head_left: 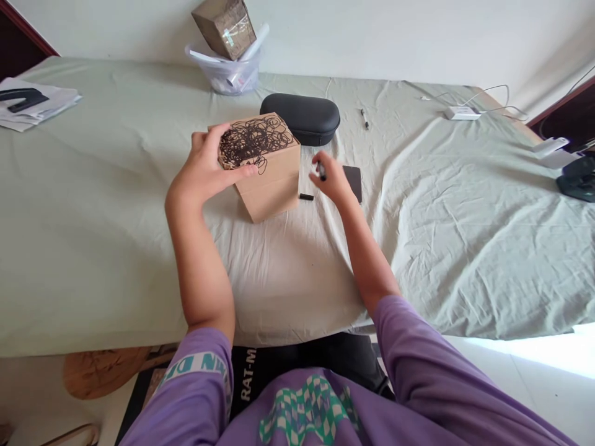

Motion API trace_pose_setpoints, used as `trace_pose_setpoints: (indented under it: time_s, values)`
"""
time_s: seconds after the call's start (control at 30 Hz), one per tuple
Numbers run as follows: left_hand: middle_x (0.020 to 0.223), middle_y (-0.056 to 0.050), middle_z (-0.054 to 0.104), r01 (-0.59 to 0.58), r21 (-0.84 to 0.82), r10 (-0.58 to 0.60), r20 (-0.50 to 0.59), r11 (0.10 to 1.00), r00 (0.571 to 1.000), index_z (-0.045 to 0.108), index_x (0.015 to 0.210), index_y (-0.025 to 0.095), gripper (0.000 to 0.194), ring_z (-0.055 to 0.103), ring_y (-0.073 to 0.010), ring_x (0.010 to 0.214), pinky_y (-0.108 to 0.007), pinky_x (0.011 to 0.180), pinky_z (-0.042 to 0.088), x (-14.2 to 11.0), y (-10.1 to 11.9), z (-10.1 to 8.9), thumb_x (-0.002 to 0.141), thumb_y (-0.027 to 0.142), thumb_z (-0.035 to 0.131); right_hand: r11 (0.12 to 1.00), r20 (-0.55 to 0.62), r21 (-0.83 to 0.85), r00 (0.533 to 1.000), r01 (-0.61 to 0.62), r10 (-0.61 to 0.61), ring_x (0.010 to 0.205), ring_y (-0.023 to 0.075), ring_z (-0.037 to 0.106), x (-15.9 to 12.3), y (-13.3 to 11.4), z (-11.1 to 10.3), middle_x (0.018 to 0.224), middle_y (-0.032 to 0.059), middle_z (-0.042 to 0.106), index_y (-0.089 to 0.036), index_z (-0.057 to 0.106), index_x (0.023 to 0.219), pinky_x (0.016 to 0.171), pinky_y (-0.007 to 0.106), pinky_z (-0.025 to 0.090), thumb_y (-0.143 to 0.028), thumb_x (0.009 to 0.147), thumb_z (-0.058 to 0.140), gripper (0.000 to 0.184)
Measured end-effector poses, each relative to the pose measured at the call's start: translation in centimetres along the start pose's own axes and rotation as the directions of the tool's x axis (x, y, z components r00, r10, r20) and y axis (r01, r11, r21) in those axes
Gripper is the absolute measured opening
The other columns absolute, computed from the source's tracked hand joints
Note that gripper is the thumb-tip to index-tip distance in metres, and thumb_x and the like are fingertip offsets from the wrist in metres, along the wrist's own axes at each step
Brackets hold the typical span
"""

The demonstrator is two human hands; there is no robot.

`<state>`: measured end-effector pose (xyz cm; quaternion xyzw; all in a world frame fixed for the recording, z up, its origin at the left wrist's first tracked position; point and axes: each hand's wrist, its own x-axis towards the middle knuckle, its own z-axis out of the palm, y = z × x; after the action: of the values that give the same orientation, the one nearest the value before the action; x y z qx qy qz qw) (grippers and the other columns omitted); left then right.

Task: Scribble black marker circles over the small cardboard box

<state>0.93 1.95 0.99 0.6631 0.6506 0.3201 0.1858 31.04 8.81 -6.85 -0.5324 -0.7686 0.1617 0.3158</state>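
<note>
A small cardboard box (272, 179) stands on the cloth-covered table (93, 204), its top covered in black scribbles. My left hand (204, 170) grips the box's left side, thumb along the top edge. My right hand (331, 176) hovers just right of the box, fingers pinched round a black marker (320, 170). A black marker cap (305, 197) lies on the cloth between the box and that hand.
A black oval case (302, 118) sits behind the box. A dark phone (354, 181) lies under my right hand. A clear bin (227, 71) with a box stands at the back. Papers (32, 102) lie far left; a charger (462, 113), a pen (365, 118).
</note>
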Motion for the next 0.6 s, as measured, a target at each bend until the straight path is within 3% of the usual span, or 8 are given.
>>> trace_pose_setpoints:
  time_s: [0.1, 0.23, 0.3, 0.33, 0.4, 0.47, 0.5, 0.6]
  values:
    - [0.168, -0.016, 0.04, -0.008, -0.046, 0.007, -0.01, 0.999, 1.0, 0.038, 0.173, 0.032, 0.119, 0.046, -0.038, 0.157, -0.065, 0.14, 0.027, 0.1, -0.4, 0.2, 0.071, 0.051, 0.097, 0.979, 0.28, -0.194, 0.953, -0.061, 0.115, 0.102, 0.0299, 0.067, -0.5, 1.0, 1.7, 0.109, 0.0129, 0.074, -0.02, 0.064, 0.107, 0.097, 0.042, 0.052, -0.004, 0.076, 0.071, 0.035]
    - [0.18, -0.017, 0.028, -0.055, -0.035, 0.054, -0.029, 0.998, 0.998, 0.037, 0.171, 0.027, 0.122, 0.03, -0.0407, 0.168, -0.066, 0.142, 0.021, 0.1, -0.4, 0.2, 0.07, 0.056, 0.1, 0.984, 0.277, -0.17, 0.956, -0.048, 0.095, 0.102, 0.0284, 0.067, -0.5, 1.2, 2.6, 0.112, 0.0116, 0.076, -0.021, 0.063, 0.113, 0.093, 0.039, 0.05, -0.002, 0.084, 0.062, 0.035]
    - [0.181, -0.014, 0.026, -0.139, 0.029, 0.142, -0.135, 0.99, 0.981, 0.046, 0.165, 0.029, 0.11, 0.02, -0.042, 0.172, -0.066, 0.142, 0.02, 0.0, 0.5, 0.2, 0.071, 0.052, 0.101, 0.997, 0.165, -0.077, 0.985, -0.028, 0.041, 0.099, 0.0246, 0.066, 0.0, 0.8, 1.5, 0.113, 0.0087, 0.075, -0.022, 0.06, 0.12, 0.092, 0.036, 0.05, -0.005, 0.09, 0.058, 0.035]
    - [0.179, -0.013, 0.032, -0.213, 0.061, 0.221, -0.22, 0.975, 0.95, 0.053, 0.159, 0.028, 0.1, 0.023, -0.042, 0.171, -0.064, 0.141, 0.023, -0.2, 1.1, 0.4, 0.073, 0.049, 0.1, 1.0, 0.063, 0.014, 0.998, 0.002, -0.003, 0.096, 0.0221, 0.065, 0.3, 0.4, 0.8, 0.113, 0.0065, 0.074, -0.024, 0.058, 0.122, 0.091, 0.035, 0.05, -0.009, 0.093, 0.058, 0.032]
    - [0.157, -0.014, 0.058, -0.395, 0.09, 0.394, -0.418, 0.914, 0.818, 0.068, 0.14, 0.022, 0.066, 0.05, -0.0381, 0.155, -0.058, 0.133, 0.039, -0.5, 2.7, 1.0, 0.082, 0.04, 0.094, 0.958, -0.181, 0.248, 0.978, 0.144, -0.1, 0.089, 0.0181, 0.06, 0.4, -1.2, -1.0, 0.111, 0.0021, 0.073, -0.028, 0.054, 0.118, 0.088, 0.032, 0.052, -0.024, 0.099, 0.063, 0.022]
    - [0.119, -0.009, 0.075, -0.561, 0.047, 0.479, -0.583, 0.827, 0.656, 0.075, 0.118, 0.019, 0.032, 0.072, -0.0285, 0.119, -0.048, 0.113, 0.056, -1.0, 4.6, 2.1, 0.092, 0.037, 0.083, 0.832, -0.346, 0.446, 0.92, 0.331, -0.181, 0.088, 0.0164, 0.057, -0.1, -3.6, -2.6, 0.111, -0.0001, 0.07, -0.031, 0.05, 0.113, 0.084, 0.031, 0.053, -0.043, 0.099, 0.071, 0.028]
    - [0.105, -0.006, 0.076, -0.613, -0.004, 0.472, -0.633, 0.79, 0.613, 0.075, 0.112, 0.018, 0.025, 0.075, -0.0243, 0.104, -0.042, 0.101, 0.06, -1.3, 5.6, 2.8, 0.096, 0.038, 0.079, 0.76, -0.358, 0.519, 0.907, 0.391, -0.222, 0.085, 0.0161, 0.057, -0.7, -5.1, -3.1, 0.11, -0.0003, 0.068, -0.031, 0.05, 0.113, 0.081, 0.031, 0.054, -0.049, 0.098, 0.074, 0.033]
    - [0.101, -0.003, 0.08, -0.652, -0.15, 0.449, -0.611, 0.743, 0.652, 0.076, 0.11, 0.019, 0.024, 0.078, -0.02, 0.093, -0.035, 0.086, 0.061, -2.2, 7.8, 4.4, 0.098, 0.04, 0.082, 0.679, -0.335, 0.594, 0.9, 0.433, -0.281, 0.082, 0.0172, 0.057, -2.5, -9.0, -3.9, 0.114, 0.0025, 0.067, -0.032, 0.05, 0.113, 0.08, 0.034, 0.058, -0.057, 0.099, 0.075, 0.038]
